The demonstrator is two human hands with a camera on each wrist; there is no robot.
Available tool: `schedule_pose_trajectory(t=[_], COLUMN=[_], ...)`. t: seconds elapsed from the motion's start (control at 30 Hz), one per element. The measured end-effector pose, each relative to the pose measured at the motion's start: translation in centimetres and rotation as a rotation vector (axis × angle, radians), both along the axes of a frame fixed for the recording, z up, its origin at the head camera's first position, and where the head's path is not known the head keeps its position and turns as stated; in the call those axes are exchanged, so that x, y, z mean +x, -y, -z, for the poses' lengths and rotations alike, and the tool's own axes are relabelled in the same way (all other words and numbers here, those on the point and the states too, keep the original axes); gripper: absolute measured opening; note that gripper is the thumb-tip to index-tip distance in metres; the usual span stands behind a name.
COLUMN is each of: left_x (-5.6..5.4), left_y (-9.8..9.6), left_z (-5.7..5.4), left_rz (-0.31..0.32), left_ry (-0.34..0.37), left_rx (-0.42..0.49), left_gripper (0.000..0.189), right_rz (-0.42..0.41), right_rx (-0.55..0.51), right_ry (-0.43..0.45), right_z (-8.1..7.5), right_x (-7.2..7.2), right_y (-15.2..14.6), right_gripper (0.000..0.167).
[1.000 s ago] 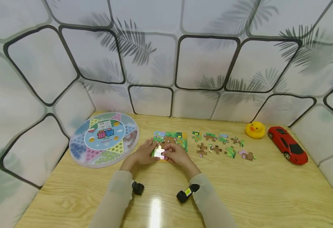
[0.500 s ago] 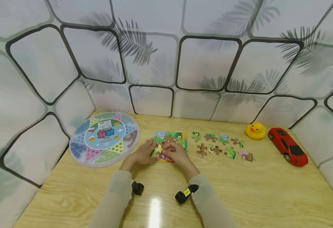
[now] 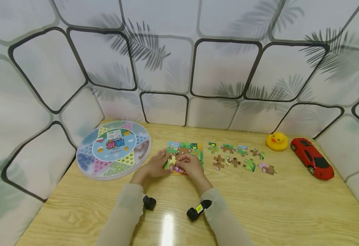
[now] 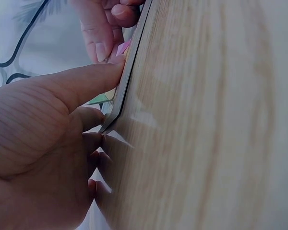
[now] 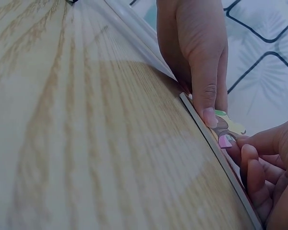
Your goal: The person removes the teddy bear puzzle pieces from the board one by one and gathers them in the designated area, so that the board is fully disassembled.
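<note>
A jigsaw board (image 3: 200,147) with a bear picture lies on the table in the head view. My left hand (image 3: 155,166) rests at its left side, the thumb (image 5: 210,115) laid straight on the front left corner and the other fingers along the edge. A yellow, brown and green jigsaw piece (image 5: 237,126) shows beside that thumb. My right hand (image 3: 192,166) bends over the front of the board, thumb and forefinger pinching a jigsaw piece with a pink edge (image 5: 224,141). Its fingers hide most of this piece.
Several loose jigsaw pieces (image 3: 218,162) lie in two rows right of the board. A round Chinese checkers set (image 3: 142,157) is at the left. A yellow rubber duck (image 3: 277,141) and a red toy car (image 3: 311,158) stand at the far right, near the patterned wall (image 3: 164,109).
The bright glare on the front left corner piece is gone, so its colours show. My right hand has shifted slightly at the front of the board; the left hand stays in place.
</note>
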State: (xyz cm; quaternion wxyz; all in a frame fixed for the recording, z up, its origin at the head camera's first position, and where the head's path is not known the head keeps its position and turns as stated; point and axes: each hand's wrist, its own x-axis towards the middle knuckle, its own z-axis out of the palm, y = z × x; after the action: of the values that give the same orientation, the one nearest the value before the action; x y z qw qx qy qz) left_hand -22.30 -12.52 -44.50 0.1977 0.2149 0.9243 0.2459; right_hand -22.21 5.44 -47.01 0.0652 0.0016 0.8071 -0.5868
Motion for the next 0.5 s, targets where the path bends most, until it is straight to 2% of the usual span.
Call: schedule_pose_trajectory(t=[0.27,0.5], left_x=[0.18,0.06], left_y=[-0.05,-0.15], left_z=[-0.35,0.06], left_rz=[-0.009,-0.004], left_ry=[0.009,-0.005], left_rx=[0.007,-0.01], left_gripper=[0.077,0.078], right_rz=[0.027,0.03], right_rx=[-0.055,-0.068], right_ry=[0.003,0.045], right_z=[0.22,0.39], right_x=[-0.07,-0.3], right_y=[0.03,-0.38], right_gripper=[0.01,0.011])
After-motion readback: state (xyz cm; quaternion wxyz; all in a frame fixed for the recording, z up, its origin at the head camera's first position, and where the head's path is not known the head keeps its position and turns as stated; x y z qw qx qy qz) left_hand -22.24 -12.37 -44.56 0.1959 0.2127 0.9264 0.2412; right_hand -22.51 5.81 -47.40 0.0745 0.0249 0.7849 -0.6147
